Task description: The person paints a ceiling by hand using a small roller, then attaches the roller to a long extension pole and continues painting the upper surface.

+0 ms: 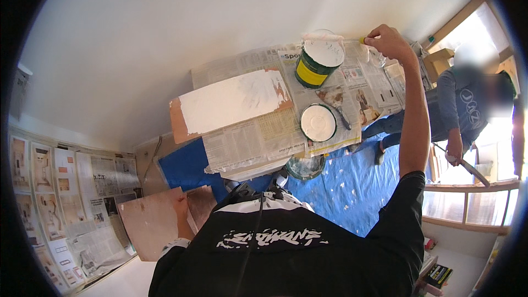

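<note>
Roller (323, 37) is lying along the far side of the open paint can (312, 73); whether it is touching the rim or resting just beyond it cannot be told. Right hand (388, 42), arm extended, is closing on a yellow handle (363, 40), judged to be the roller's. Left hand (180, 204), well apart from the right, is resting at the upper part of a brown board (148, 223) low on the left; how firmly it is gripping cannot be told. White-coated panel (231, 102) is lying on the newspaper-covered worktop (247, 151), left of the can, with brown showing at both ends. Step in hand is being judged as managing the roller at the can. Good practice would be keeping the handle low and level, letting surplus paint be draining into the can, and avoiding levering against the rim, which could be tipping it. The left hand should be keeping the board steady and clear of the panel. The round white tub (318, 122) and the broad, dark-handled tool (336, 104) are sitting near the can, so elbow and sleeve should be staying clear.
</note>
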`<action>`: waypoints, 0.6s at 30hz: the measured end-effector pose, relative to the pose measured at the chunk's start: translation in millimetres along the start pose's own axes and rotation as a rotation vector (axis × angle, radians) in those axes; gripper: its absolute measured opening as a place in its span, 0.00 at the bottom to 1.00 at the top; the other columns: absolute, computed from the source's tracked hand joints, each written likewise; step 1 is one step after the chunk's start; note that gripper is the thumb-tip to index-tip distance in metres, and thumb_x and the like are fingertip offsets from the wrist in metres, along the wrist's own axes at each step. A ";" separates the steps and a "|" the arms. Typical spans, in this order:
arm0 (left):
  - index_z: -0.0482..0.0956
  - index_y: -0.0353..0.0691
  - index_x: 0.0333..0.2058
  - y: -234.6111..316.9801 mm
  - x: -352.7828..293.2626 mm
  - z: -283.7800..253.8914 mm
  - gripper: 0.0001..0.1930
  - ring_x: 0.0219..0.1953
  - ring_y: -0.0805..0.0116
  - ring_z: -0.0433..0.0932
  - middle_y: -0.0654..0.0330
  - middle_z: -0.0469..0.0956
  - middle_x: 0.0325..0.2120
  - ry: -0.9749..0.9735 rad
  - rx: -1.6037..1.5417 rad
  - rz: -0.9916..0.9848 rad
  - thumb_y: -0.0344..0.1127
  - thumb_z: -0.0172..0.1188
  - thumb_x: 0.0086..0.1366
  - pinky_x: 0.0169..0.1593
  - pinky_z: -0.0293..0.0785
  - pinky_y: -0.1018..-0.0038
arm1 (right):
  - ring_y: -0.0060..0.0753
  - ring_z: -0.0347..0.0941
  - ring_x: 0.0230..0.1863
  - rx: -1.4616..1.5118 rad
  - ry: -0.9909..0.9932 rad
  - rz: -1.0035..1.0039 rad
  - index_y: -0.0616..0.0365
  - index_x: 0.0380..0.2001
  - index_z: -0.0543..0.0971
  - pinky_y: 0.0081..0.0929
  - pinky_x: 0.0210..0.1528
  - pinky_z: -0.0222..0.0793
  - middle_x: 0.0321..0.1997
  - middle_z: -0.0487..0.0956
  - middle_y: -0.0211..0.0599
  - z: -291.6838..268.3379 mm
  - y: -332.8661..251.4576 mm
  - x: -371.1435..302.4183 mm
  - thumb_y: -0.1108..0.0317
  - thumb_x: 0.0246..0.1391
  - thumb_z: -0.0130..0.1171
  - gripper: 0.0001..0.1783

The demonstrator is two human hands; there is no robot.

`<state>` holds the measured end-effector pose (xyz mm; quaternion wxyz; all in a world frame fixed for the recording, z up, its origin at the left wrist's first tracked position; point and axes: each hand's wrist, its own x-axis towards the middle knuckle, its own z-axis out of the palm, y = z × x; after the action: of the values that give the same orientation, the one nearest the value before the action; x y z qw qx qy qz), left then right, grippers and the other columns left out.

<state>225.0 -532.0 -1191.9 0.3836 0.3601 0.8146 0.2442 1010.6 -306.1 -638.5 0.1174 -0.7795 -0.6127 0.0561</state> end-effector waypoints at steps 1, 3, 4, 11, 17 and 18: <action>0.83 0.36 0.30 3.6 0.0 2.1 0.05 0.25 0.71 0.75 0.63 0.77 0.22 0.013 -0.025 -0.030 0.31 0.61 0.59 0.30 0.70 0.72 | 0.42 0.80 0.28 0.000 0.057 -0.043 0.69 0.33 0.84 0.36 0.34 0.76 0.28 0.83 0.50 1.9 -6.0 -5.4 0.58 0.51 0.63 0.20; 0.84 0.35 0.31 13.5 -5.7 6.5 0.06 0.26 0.70 0.76 0.62 0.79 0.23 0.005 -0.040 -0.077 0.31 0.61 0.58 0.32 0.71 0.71 | 0.43 0.82 0.33 -0.006 0.105 -0.141 0.67 0.36 0.84 0.36 0.39 0.76 0.34 0.83 0.51 13.7 -19.0 -14.1 0.57 0.54 0.62 0.20; 0.84 0.35 0.31 20.1 -13.8 7.7 0.06 0.26 0.71 0.76 0.62 0.79 0.23 -0.015 -0.030 -0.094 0.31 0.61 0.58 0.33 0.71 0.71 | 0.42 0.82 0.34 -0.012 0.093 -0.197 0.66 0.37 0.84 0.35 0.40 0.76 0.37 0.83 0.51 27.2 -26.7 -15.9 0.57 0.55 0.62 0.19; 0.83 0.35 0.31 -11.7 -33.5 1.6 0.06 0.24 0.72 0.75 0.61 0.79 0.24 0.019 -0.038 -0.083 0.30 0.61 0.59 0.29 0.70 0.73 | 0.54 0.80 0.34 0.361 0.012 -0.268 0.60 0.39 0.82 0.41 0.39 0.74 0.32 0.82 0.54 234.0 -106.0 -64.0 0.65 0.55 0.58 0.12; 0.81 0.37 0.41 -17.1 -70.8 -24.0 0.11 0.32 0.68 0.81 0.60 0.81 0.32 0.035 0.008 -0.214 0.36 0.60 0.64 0.31 0.73 0.74 | 0.59 0.78 0.32 0.485 0.039 -0.252 0.62 0.45 0.79 0.45 0.33 0.72 0.31 0.81 0.57 352.9 -176.2 -116.5 0.69 0.56 0.58 0.15; 0.81 0.36 0.41 -21.3 -76.3 -29.8 0.10 0.32 0.68 0.81 0.59 0.81 0.32 0.040 -0.020 -0.224 0.35 0.60 0.64 0.31 0.73 0.73 | 0.60 0.78 0.32 0.475 0.029 -0.237 0.62 0.47 0.78 0.45 0.33 0.71 0.31 0.81 0.57 362.6 -183.9 -121.3 0.69 0.56 0.58 0.15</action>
<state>226.8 -607.8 -1154.5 0.3958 0.2579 0.8547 0.2150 724.0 -341.4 -949.4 0.3114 -0.6538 -0.6675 0.1731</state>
